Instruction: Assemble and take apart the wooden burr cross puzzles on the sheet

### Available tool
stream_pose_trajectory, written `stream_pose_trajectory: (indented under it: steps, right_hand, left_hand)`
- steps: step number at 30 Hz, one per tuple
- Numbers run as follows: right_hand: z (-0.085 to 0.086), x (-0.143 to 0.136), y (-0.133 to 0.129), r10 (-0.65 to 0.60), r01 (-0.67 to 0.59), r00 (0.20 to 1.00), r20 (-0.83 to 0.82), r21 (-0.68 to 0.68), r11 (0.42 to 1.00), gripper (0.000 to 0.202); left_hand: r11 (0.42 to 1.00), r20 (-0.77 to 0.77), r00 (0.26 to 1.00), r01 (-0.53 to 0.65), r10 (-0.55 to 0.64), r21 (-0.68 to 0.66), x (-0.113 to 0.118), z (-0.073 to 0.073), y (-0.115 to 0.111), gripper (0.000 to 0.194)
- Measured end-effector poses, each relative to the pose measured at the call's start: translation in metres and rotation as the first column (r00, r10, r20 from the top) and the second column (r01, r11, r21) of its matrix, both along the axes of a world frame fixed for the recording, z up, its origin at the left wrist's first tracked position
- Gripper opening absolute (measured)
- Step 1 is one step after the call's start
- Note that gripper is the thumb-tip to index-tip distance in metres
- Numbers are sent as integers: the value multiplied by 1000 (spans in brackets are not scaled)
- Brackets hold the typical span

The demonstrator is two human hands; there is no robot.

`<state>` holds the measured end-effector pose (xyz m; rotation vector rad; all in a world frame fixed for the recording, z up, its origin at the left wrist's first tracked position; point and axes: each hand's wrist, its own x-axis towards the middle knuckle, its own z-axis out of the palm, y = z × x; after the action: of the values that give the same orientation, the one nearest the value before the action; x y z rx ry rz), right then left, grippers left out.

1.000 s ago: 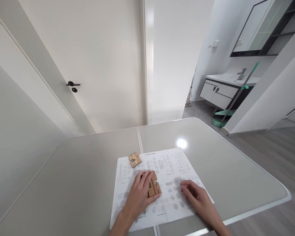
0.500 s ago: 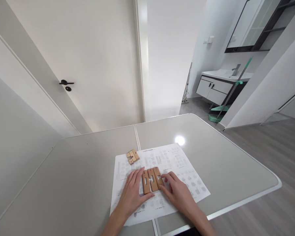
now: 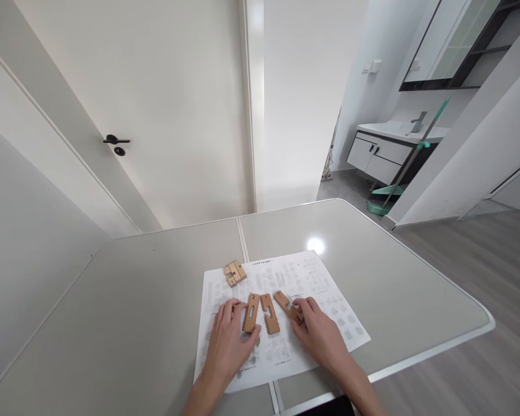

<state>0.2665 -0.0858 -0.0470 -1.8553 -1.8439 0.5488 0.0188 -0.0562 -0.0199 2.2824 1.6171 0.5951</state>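
Three flat wooden puzzle pieces with cut-outs lie on a printed paper sheet (image 3: 281,362). My left hand (image 3: 229,334) has its fingers and thumb around the slotted puzzle piece marked 2 (image 3: 248,322), which leans slightly to the right. The middle puzzle piece, marked 1 (image 3: 273,325), lies alone with a notch in its side, and neither hand touches it. My right hand (image 3: 315,329) pinches the lower end of the right notched puzzle piece (image 3: 281,299), which is tilted. Parts of both held pieces are hidden by fingers.
A small block of joined wooden pieces (image 3: 238,272) lies on the sheet's far left corner. The grey folding table (image 3: 125,312) has a seam through its middle and a metal rim. Beyond it stand a white door (image 3: 190,115) and a vanity cabinet (image 3: 379,153).
The three pieces, earlier side by side, are now spread apart. The left one tilts and shifts left, while the right one swings out to the right with my right hand.
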Motion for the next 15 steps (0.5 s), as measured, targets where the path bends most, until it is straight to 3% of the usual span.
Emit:
stream_pose_trajectory:
  steps: [3,5,10,12,15]
  right_hand:
    - [6,0,2,27,-26,999,19,-18,999,16]
    - [9,1,2,29,-29,1000,6,-11,1000,9]
    - [13,1,-1,-57,53,975,-214,-27,998,22]
    - [15,1,-3,-62,33,916,-396,-81,996,29]
    - [20,-4,-6,-62,-54,721,-690,-145,988,40]
  left_hand:
    - [999,-45,999,2,0,41,3,-3,5,24]
    - [996,-76,997,28,-21,87,5,-8,9,27]
    - [984,-40,999,34,-28,178,2,-20,14,41]
    - [985,3,1000,-4,4,171,-1,-19,15,42]
    - [998,153,987,-55,54,1,-1,-7,17,41]
